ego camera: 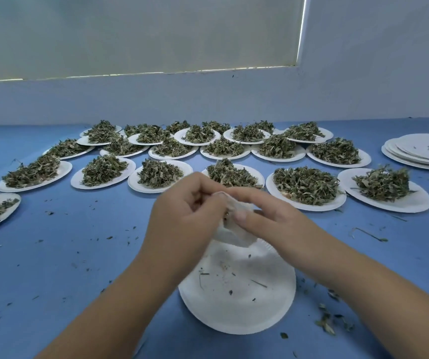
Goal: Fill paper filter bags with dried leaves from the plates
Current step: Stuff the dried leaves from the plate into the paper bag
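Over the far rim of a near plate [234, 314], both hands meet on a white paper bag [234, 233], held just above the plate. The left hand [185, 206] has its fingers [208, 193] curled in and clamped on the bag's top edge. The right hand [273, 216] pinches the same edge between thumb and forefinger, its other fingers lying behind the bag. The bag is crumpled and hangs below the hands. What it contains cannot be told. The near plate carries only a few crumbs and stems. Beyond the hands, rows of plates [309, 208] heaped with dried leaves [306, 185] cover the blue desk [66, 255] back to the wall, some overlapping at their rims. A stack [420, 151] of bare plates sits at the far right, apart from the rows. Loose bits [324, 322] of leaf lie scattered on the desk, thickest by the right forearm.
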`<state>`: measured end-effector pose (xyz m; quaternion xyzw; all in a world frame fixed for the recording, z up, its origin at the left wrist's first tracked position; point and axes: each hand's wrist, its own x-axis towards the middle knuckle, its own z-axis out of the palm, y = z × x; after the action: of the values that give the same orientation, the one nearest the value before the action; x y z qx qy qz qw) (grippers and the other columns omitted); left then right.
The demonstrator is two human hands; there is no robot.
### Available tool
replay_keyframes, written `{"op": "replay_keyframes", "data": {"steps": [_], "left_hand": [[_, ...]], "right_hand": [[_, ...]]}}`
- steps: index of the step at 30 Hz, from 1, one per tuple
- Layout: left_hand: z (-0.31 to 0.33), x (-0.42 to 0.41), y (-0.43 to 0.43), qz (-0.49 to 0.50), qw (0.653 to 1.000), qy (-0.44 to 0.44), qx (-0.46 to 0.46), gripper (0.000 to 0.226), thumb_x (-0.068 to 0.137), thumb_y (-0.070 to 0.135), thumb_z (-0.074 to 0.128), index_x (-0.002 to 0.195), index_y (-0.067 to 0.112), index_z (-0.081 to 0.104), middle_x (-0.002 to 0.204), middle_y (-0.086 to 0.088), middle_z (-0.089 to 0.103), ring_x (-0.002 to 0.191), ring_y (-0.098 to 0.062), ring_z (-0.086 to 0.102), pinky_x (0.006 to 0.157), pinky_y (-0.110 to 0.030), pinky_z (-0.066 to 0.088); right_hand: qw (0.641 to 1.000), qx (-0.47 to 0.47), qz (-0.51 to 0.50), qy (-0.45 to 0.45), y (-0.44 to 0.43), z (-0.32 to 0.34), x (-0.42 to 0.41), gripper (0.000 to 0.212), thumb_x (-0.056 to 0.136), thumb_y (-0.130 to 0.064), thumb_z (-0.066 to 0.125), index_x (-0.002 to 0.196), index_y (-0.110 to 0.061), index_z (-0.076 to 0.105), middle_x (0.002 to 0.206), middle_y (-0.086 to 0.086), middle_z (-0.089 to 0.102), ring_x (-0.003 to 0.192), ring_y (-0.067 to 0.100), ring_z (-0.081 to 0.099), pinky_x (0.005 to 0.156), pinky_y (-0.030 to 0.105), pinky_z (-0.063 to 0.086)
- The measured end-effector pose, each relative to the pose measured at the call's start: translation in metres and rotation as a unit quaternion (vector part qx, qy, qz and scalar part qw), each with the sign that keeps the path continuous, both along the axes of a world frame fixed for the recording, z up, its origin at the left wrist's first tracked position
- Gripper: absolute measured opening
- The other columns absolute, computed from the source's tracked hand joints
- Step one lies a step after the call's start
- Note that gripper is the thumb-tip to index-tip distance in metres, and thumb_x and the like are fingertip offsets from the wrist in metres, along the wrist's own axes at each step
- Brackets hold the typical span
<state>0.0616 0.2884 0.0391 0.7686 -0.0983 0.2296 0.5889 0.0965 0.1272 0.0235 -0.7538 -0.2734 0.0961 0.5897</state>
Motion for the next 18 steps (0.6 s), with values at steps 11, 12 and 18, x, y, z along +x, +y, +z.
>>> {"op": "replay_keyframes", "data": {"steps": [11,12,18], "left_hand": [[0.001,0.008,0.010,-0.119,0.971,0.107,-0.180,0.015,0.074,0.020,0.056,0.065,0.019,0.069,0.047,0.001,0.041,0.038,-0.008,0.030,0.039,-0.015,0.029],[0.000,0.009,0.010,-0.114,0.971,0.103,-0.185,0.017,0.076,0.024,0.056,0.068,0.018,0.070,0.048,0.000,0.040,0.039,-0.009,0.028,0.040,-0.016,0.028],[-0.015,0.017,0.015,-0.003,1.000,0.016,0.001,0.026,0.088,0.045,0.048,0.078,0.030,0.068,0.058,0.008,0.050,0.049,-0.011,0.039,0.047,-0.022,0.033]], "right_hand": [[0.956,-0.126,-0.067,-0.257,0.006,-0.013,-0.001,0.029,0.079,-0.039,0.074,0.096,-0.049,0.052,0.100,-0.022,0.055,0.097,-0.004,0.050,0.082,0.021,0.043],[0.948,-0.138,-0.082,-0.273,0.005,-0.014,0.000,0.025,0.081,-0.040,0.072,0.086,-0.048,0.049,0.094,-0.020,0.056,0.092,-0.002,0.050,0.078,0.022,0.042],[0.973,-0.055,-0.126,-0.184,0.001,-0.013,0.006,0.025,0.076,-0.045,0.067,0.099,-0.040,0.060,0.097,-0.024,0.063,0.090,-0.005,0.058,0.076,0.021,0.050]]}}
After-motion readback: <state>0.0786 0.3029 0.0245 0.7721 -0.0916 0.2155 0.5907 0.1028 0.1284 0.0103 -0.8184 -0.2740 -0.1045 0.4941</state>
